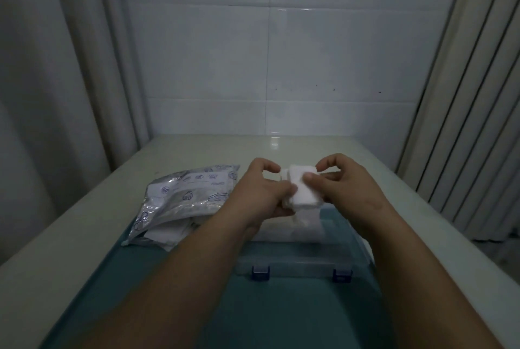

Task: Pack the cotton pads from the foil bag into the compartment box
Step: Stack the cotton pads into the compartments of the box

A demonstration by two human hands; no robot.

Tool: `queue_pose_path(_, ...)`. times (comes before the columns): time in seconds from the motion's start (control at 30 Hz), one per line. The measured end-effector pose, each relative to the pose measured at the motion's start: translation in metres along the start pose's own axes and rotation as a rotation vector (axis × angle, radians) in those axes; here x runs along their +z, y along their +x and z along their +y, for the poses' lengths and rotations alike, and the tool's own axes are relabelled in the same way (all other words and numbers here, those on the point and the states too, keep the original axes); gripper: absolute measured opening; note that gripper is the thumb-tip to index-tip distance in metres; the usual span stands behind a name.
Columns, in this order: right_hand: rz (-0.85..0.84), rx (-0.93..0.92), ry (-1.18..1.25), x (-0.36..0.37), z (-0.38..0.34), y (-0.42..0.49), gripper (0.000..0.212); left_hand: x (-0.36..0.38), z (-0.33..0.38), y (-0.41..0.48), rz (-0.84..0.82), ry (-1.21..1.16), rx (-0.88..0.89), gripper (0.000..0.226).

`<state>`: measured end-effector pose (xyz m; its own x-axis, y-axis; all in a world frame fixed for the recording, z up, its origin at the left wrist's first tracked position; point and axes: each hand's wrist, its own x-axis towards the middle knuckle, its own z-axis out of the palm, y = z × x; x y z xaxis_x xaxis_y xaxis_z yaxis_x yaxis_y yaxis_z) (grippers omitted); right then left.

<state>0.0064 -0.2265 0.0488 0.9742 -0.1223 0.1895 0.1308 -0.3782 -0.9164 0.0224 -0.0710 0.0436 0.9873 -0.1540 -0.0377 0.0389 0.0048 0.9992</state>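
On the teal mat (281, 317) the foil bag (185, 199) lies to your left, white still showing at its mouth, so packing looks unfinished. Over the clear compartment box (295, 260), your left hand (260, 196) and right hand (347, 188) pinch a stack of cotton pads (304, 189) between them.

Both bare forearms are reaching forward from the lower edge of the view and converging toward the middle. The left hand (261, 193) is gripping the left end of a stack of cotton pads (305, 195), with the thumb along its edge and the forefinger arching above. The right hand (347, 188) is holding the other side, thumb pressing on the top face and fingers curling behind.
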Motion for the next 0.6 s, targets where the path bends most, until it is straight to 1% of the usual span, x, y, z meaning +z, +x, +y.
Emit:
queue_pose_path(0.1,0.027,0.047,-0.129,-0.011,0.010,0.008,0.016,0.020,-0.006,0.014,-0.011,0.039,-0.009,0.035)
queue_pose_path(0.23,-0.028,0.154,-0.235,-0.027,0.024,0.016,0.012,0.045,-0.017,0.026,-0.008,0.133,-0.019,0.024)
queue_pose_path(0.3,-0.018,0.183,-0.270,-0.032,0.028,0.018,0.012,0.053,-0.020,0.029,-0.001,0.260,0.011,0.014)
queue_pose_path(0.33,-0.010,0.191,-0.281,-0.034,0.029,0.019,0.012,0.056,-0.021,0.030,0.002,0.328,0.038,0.014)
queue_pose_path(0.4,0.000,0.210,-0.307,-0.035,0.030,0.020,0.013,0.059,-0.020,0.032,0.001,0.468,0.089,0.017)
queue_pose_path(0.47,-0.007,0.226,-0.360,-0.034,0.032,0.021,0.014,0.061,-0.019,0.034,-0.012,0.605,0.107,0.015)
queue_pose_path(0.6,-0.002,0.225,-0.444,-0.030,0.032,0.021,0.015,0.062,-0.018,0.038,-0.013,0.748,0.112,0.017)
